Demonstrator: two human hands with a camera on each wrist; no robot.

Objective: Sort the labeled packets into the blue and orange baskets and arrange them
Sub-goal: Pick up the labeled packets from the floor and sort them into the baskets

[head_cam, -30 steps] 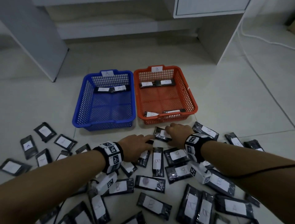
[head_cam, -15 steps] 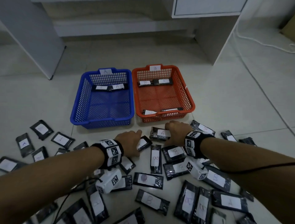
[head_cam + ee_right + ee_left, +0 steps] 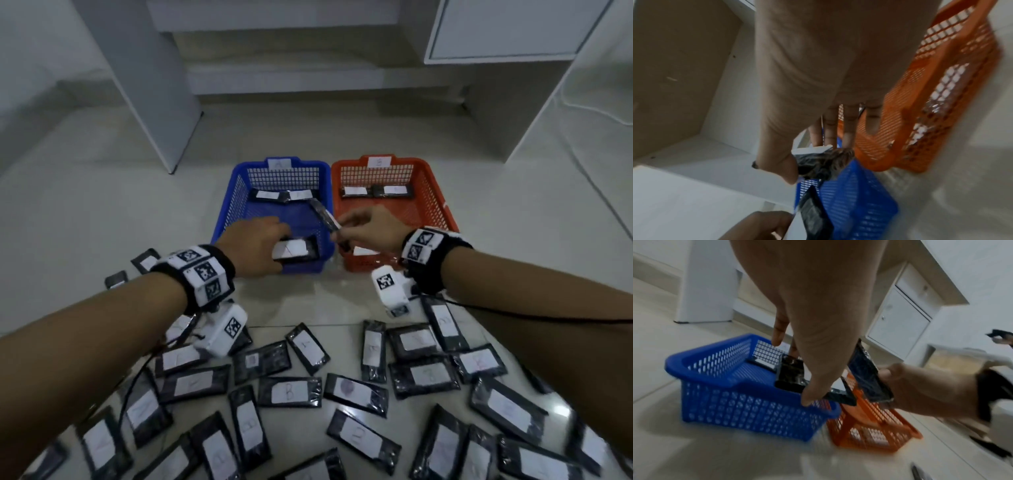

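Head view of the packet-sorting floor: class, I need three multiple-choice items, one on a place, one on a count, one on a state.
1. The left hand's black foil packet with the white A label is over:
A. the blue plastic mesh basket
B. the orange plastic mesh basket
C. the floor pile

2. Packets along the blue basket's far wall:
A. none
B. two
C. five

3. The right hand:
A. lies flat
B. pinches a black foil packet
C. grips a basket rim

Answers: 1 A, near corner. 2 B, two white labels. 3 B, thumb and fingers hold it.

Blue basket [image 3: 236, 202] and orange basket [image 3: 442, 202]: mesh-patterned walls. Packets [image 3: 289, 391]: glossy black with white labels. Wristbands [image 3: 197, 274]: black, carrying black-and-white square markers. Floor [image 3: 102, 222]: pale tile.
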